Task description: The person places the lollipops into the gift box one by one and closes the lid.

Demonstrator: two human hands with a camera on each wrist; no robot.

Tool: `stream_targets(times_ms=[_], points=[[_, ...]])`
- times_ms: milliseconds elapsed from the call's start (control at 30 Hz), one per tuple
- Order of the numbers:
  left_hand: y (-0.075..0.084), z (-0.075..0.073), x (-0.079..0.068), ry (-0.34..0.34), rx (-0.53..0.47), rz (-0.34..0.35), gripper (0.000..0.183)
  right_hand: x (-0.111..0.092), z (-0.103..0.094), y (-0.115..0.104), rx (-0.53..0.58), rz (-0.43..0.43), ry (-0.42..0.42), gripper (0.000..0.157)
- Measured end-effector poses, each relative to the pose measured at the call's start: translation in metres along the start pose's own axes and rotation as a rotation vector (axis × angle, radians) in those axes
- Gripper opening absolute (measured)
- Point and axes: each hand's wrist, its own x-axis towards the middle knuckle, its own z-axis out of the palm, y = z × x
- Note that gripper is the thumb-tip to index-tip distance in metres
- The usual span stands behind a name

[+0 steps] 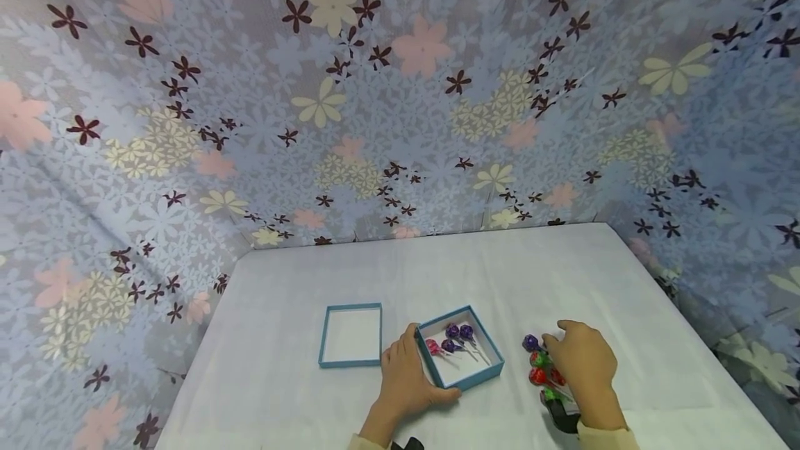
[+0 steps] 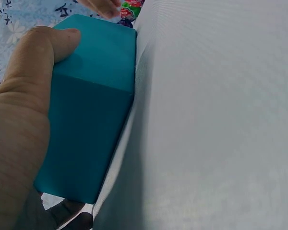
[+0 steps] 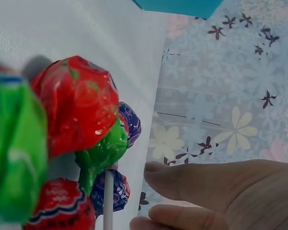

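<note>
My left hand (image 1: pixel 406 377) grips an open blue box (image 1: pixel 480 380) at its left side, thumb along the near wall and fingers at the far left corner. Inside, against the white bottom, lie several purple lollipops (image 1: pixel 453 330) and a pink lollipop (image 1: pixel 432 346). My right hand (image 1: pixel 586 360) is over a small group of lollipops on the right, its thumb and forefinger apart. A purple lollipop (image 1: pixel 530 343), a green and red one (image 1: pixel 539 360) and a red lollipop (image 1: pixel 537 376) show beside it. In the right wrist view, the thumb (image 3: pixel 182 179) is close to a purple lollipop (image 3: pixel 115 191).
A shallow, blue-edged white tray or lid (image 1: pixel 351 364) lies left of the box. White cloth (image 1: pixel 281 394) covers the table. Flower-patterned fabric (image 1: pixel 400 123) hangs behind and along both sides.
</note>
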Motion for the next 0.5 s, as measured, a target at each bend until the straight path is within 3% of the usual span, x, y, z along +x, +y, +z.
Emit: stream_targets(times_ms=[100,500], points=[[0.0002,-0.0005,0.0011,0.011,0.005,0.011,0.141,0.0028,0.0002,0.0004,0.006,0.033,-0.038,0.050],[0.0009,0.0002,0.0008,0.003,0.019,0.004,0.140,0.0047,0.0063,0.0053,-0.040,0.015,-0.063,0.046]])
